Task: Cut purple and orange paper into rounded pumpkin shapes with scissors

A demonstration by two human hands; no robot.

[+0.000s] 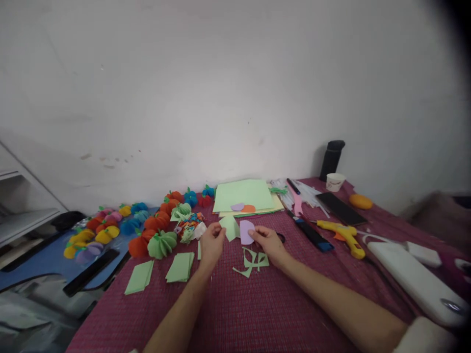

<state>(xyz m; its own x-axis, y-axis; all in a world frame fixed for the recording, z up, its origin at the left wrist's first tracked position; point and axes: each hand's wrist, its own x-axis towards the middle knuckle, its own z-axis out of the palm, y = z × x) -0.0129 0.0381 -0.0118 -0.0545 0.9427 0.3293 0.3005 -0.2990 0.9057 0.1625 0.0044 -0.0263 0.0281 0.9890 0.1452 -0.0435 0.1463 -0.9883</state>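
A folded light green paper (230, 228) is pinched at its left edge by my left hand (212, 242). Beside it, my right hand (270, 241) holds a purple paper piece with a rounded edge (246, 232) between thumb and fingers. The two papers are close together above the table. Behind my right hand a dark loop, perhaps a scissors handle (281, 238), partly shows. Thin green paper scraps (251, 261) lie below the hands. Small stacks of green paper (180, 267) rest to the left.
Paper pumpkins (162, 244) in several colours fill the left side. Green sheets (243, 195) lie at the back. At the right are a blue-black cutter (312, 234), a yellow glue gun (344, 234), a phone (340, 208), a paper cup (335, 182), a black bottle (331, 160) and a white device (415, 279).
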